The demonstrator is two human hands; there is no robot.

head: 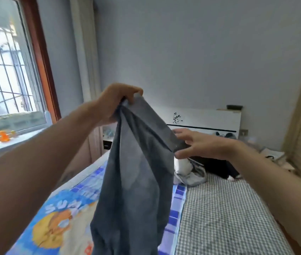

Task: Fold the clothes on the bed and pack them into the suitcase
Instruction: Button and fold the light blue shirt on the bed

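Above the bed [228,208], the left hand [115,102] has its fingers curled tight around one top corner of a grey garment [136,172], holding it high so the cloth hangs down in a long drape. Over on the right, the right hand [201,144] is at the other edge, thumb below, fingers spread above, the cloth between them but not clearly clamped. This looks like the shake-out before folding. Next it needs a firm right-hand pinch, then a spread flat on the bedding. More clothes [201,170] wait at the far end by the headboard [210,119]. No suitcase in view.
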